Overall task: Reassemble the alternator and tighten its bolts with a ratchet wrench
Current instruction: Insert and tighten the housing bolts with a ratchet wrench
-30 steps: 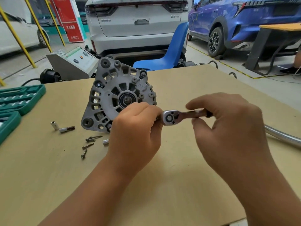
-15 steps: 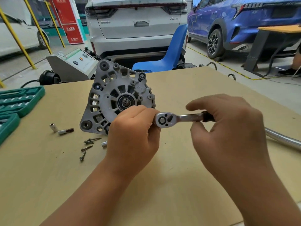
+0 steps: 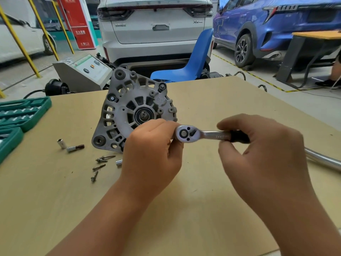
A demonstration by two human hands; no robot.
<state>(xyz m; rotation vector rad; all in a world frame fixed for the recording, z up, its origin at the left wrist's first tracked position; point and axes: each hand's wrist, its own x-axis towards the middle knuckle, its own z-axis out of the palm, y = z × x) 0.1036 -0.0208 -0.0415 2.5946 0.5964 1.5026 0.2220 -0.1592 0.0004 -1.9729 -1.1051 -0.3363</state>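
Ratchet wrench at frame centre: my right hand clasps its handle, my left hand pinches its head.

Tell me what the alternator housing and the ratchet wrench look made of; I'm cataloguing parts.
Alternator housing: looks like cast aluminium, matte grey with a slightly rough surface. Ratchet wrench: seemingly polished chromed steel, its head and shank bright and reflective; its black grip looks like rubber or plastic.

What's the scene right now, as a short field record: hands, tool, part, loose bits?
left hand: grips the ratchet head
right hand: pinches the ratchet's black handle
ratchet: level, held above the table, off the alternator
alternator: upright on the table
screws: loose, left of left hand
sockets: loose by the screws
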